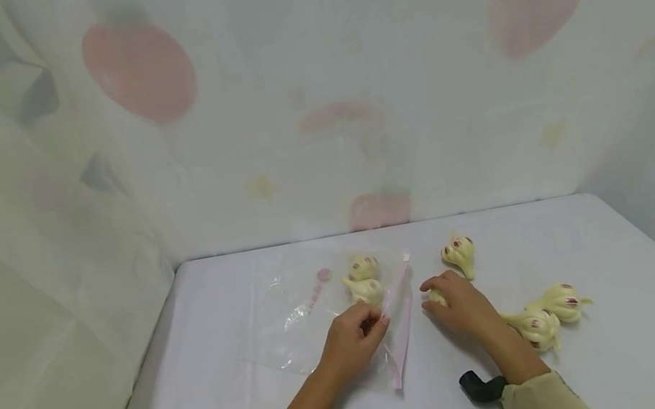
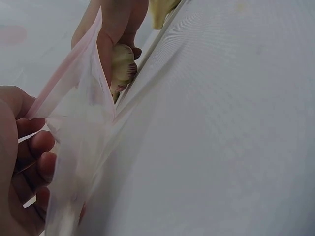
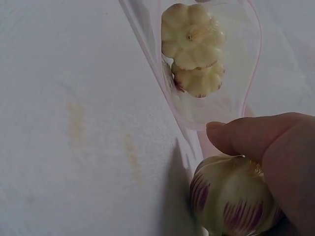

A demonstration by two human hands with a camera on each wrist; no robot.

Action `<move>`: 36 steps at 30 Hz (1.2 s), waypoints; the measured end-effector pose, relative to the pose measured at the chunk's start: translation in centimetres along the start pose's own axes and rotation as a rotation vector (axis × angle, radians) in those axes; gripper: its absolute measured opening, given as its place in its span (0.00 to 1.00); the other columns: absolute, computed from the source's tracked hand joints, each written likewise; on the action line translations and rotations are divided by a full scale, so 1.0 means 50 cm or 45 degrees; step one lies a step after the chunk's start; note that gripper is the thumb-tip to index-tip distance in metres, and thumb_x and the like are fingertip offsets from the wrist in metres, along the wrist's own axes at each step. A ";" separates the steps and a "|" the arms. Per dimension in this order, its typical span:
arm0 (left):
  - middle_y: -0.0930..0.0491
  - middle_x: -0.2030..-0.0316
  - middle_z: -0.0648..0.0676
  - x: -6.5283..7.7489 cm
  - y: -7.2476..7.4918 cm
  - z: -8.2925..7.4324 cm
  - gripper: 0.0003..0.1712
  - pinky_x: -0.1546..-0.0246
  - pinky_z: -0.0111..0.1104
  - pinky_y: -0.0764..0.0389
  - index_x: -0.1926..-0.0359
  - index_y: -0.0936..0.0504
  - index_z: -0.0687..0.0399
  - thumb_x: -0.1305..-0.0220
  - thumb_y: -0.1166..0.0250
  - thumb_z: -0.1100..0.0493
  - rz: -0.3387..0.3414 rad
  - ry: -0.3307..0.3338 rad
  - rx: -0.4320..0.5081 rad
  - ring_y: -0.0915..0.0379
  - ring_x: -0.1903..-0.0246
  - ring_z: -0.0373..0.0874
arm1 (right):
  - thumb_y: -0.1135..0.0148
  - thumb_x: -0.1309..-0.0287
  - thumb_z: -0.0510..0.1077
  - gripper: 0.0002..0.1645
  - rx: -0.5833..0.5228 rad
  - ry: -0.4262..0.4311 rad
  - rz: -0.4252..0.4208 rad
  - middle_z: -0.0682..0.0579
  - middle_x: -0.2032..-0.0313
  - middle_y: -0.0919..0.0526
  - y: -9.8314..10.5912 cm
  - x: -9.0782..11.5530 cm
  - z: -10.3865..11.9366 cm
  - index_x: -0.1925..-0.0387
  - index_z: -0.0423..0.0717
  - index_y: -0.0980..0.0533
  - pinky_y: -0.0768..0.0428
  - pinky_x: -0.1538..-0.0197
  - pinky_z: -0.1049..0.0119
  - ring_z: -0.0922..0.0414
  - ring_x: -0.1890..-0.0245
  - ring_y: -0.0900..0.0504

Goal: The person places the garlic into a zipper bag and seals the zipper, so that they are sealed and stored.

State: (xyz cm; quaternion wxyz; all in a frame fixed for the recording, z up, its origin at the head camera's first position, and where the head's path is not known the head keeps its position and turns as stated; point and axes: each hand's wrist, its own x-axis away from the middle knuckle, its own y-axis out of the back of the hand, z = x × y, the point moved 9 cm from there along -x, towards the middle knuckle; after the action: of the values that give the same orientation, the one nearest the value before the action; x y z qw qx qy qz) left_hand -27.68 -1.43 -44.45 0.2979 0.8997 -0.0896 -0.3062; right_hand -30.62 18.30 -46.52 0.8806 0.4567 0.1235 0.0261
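Note:
My left hand [image 1: 349, 338] pinches the pink-edged mouth of a clear zip bag [image 2: 74, 98], which gapes toward the right. Inside the bag lie two garlic bulbs [image 3: 192, 37], one against the other. My right hand [image 1: 462, 305] grips another garlic bulb [image 3: 234, 196] with purple streaks, just to the right of the bag's mouth. In the head view, fingers cover most of that bulb. In the right wrist view, the thumb lies over its upper side, close to the bag's rim.
One garlic bulb [image 1: 459, 252] lies beyond my right hand. Two more, a nearer bulb [image 1: 536, 328] and a farther bulb [image 1: 560, 302], lie together beside my right forearm. The white table [image 1: 204, 401] meets a printed cloth backdrop [image 1: 441, 104] behind and at the sides.

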 end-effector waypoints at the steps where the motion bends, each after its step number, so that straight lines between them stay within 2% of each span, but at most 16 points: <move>1: 0.30 0.78 0.41 -0.001 0.000 0.000 0.07 0.75 0.23 0.31 0.71 0.22 0.46 0.39 0.32 0.60 0.006 0.007 -0.002 0.34 0.76 0.33 | 0.33 0.43 0.45 0.16 0.002 -0.005 0.000 0.47 0.55 0.20 0.000 0.000 0.000 0.52 0.48 0.20 0.24 0.47 0.47 0.47 0.51 0.22; 8: 0.31 0.78 0.40 -0.003 -0.003 0.003 0.07 0.75 0.23 0.31 0.71 0.22 0.46 0.38 0.32 0.59 0.033 0.041 -0.007 0.36 0.76 0.31 | 0.32 0.43 0.47 0.17 -0.001 -0.036 0.001 0.47 0.54 0.21 0.001 -0.001 -0.002 0.52 0.49 0.20 0.25 0.46 0.48 0.47 0.50 0.22; 15: 0.30 0.77 0.39 -0.001 -0.005 0.007 0.06 0.75 0.23 0.30 0.70 0.21 0.46 0.38 0.33 0.58 0.051 0.067 0.005 0.35 0.76 0.30 | 0.30 0.45 0.45 0.17 -0.005 0.005 -0.023 0.47 0.56 0.19 0.005 0.003 0.005 0.53 0.47 0.20 0.24 0.47 0.48 0.47 0.51 0.21; 36: 0.30 0.77 0.39 0.000 -0.007 0.007 0.07 0.75 0.23 0.30 0.71 0.22 0.45 0.38 0.32 0.58 0.065 0.078 0.018 0.35 0.76 0.30 | 0.31 0.44 0.47 0.17 -0.016 -0.026 -0.031 0.47 0.55 0.19 0.005 0.003 0.002 0.53 0.49 0.20 0.24 0.46 0.48 0.47 0.50 0.21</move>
State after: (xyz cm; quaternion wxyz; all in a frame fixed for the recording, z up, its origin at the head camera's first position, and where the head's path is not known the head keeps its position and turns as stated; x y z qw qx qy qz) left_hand -27.91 -1.32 -44.88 0.3018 0.9082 -0.1054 -0.2702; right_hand -30.43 18.38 -46.31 0.8849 0.4499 0.1196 0.0116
